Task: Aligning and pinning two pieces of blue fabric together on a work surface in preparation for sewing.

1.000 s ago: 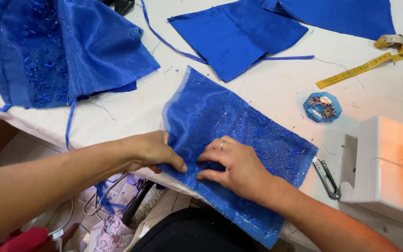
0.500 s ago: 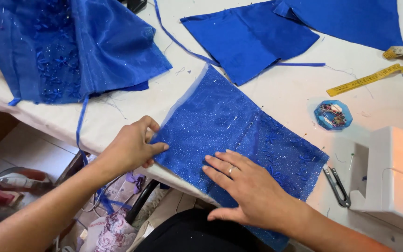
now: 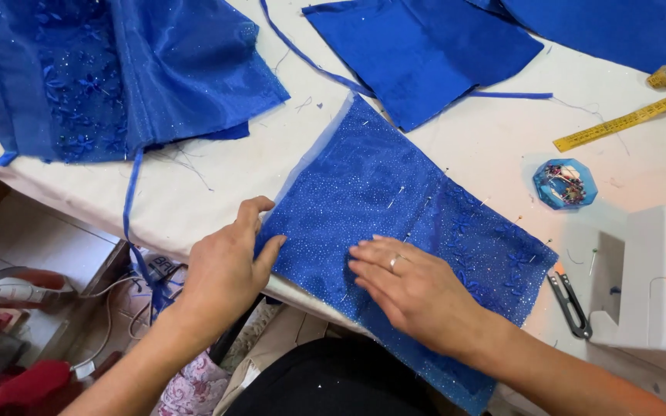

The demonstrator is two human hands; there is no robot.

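A: Bench (image 3: 495, 146) first, white, carrying everything. On it?

B: Big blue garment (image 3: 117, 69) heaped at the far left, beaded flowers down one panel. Then three flat blue pieces: glittery panel (image 3: 395, 208) at the near edge, overhanging toward the lap; plain satin piece (image 3: 425, 46) beyond it; another satin piece (image 3: 603, 27) at the far right corner.

A: Hands?

B: Two. Left hand (image 3: 225, 266) at the panel's near-left corner, thumb and fingers closed together on the fabric edge. Right hand (image 3: 414, 289) flat on the panel, fingers straight and together, palm down, clamped on nothing, only pressing. Ring on one finger.

A: Machines?

B: One white sewing machine (image 3: 657, 293) at the right edge, partly cut off.

A: Containers?

B: One: small blue faceted dish (image 3: 565, 183), right of the panel, full of pins; count impossible to tell.

A: Smaller bits?

B: One yellow tape measure (image 3: 626, 122) at the far right. One pair of black thread snips (image 3: 570, 303) just beside the machine. Several pins stuck in the panel. Loose threads scattered about.
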